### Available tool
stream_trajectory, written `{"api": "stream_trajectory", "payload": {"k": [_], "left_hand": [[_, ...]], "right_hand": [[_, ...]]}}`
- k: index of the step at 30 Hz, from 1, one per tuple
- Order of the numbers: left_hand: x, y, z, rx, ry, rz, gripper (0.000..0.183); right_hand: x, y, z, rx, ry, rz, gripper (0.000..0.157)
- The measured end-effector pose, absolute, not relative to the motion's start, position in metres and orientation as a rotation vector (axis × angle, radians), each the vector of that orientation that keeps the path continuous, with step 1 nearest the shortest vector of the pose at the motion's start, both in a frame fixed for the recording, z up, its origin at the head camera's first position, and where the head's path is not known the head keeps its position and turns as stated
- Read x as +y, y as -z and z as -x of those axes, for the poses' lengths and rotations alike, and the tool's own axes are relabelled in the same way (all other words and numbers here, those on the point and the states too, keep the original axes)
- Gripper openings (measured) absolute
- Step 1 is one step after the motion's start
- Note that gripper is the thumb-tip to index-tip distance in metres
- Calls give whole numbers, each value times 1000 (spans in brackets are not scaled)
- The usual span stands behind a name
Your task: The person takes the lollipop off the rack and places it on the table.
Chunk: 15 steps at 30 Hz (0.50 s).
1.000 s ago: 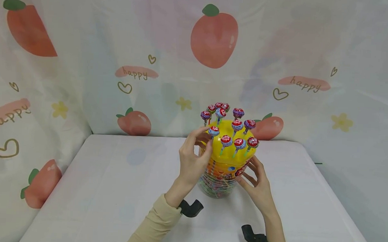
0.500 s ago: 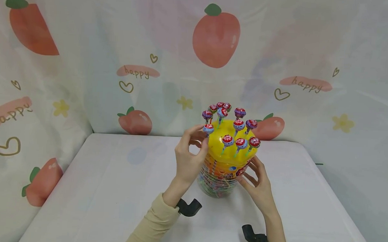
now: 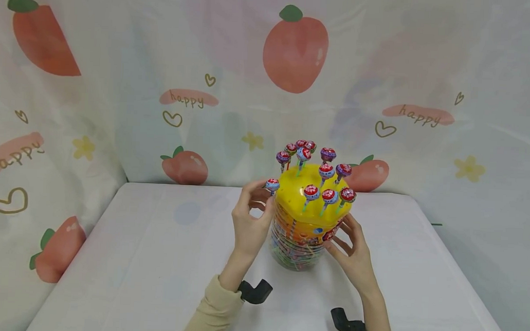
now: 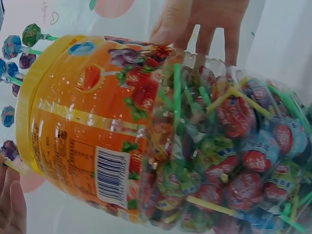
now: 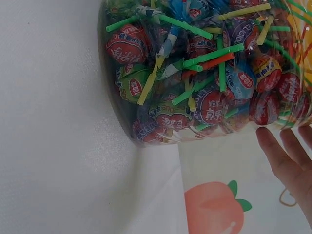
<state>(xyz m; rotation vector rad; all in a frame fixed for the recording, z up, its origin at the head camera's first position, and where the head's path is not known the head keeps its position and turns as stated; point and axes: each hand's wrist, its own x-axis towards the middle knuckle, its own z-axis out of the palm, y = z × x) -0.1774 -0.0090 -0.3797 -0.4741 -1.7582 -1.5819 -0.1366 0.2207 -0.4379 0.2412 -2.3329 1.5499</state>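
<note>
A clear jar (image 3: 296,252) packed with wrapped lollipops (image 5: 212,105) stands on the table, with an orange fruit label (image 4: 92,126) and a yellow lid (image 3: 301,198). Several lollipops stick up from that lid by their sticks. Just left of the lid, my left hand (image 3: 250,228) pinches one blue-and-red lollipop (image 3: 272,185) between thumb and fingertips, its head upward; most of its stick is hidden. My right hand (image 3: 351,251) holds the jar's right side, thumb toward the front and fingers spread along the wall, as the left wrist view also shows.
A white cloth covers the table (image 3: 178,260). Behind it hangs a pale curtain (image 3: 234,52) printed with peaches, hearts and "happy". Each wrist wears a black bracket, the left one (image 3: 256,292) hanging in front of the jar.
My left hand has moved left and slightly down with the pinched lollipop, from over the lid's left edge to beside it. The right hand and the jar keep their places.
</note>
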Motion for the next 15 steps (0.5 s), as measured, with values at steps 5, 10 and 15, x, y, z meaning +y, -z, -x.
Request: {"api": "stream_trajectory", "payload": {"k": [5, 10, 15], "left_hand": [[-11, 393, 174, -1816, 1609, 375, 34], [-12, 405, 174, -1821, 1649, 312, 33], [-14, 418, 176, -1815, 1699, 240, 32]], "right_hand": [[221, 438, 136, -2343, -1548, -235, 82], [221, 437, 136, -2339, -1551, -237, 82], [221, 436, 136, -2346, -1556, -233, 82]]}}
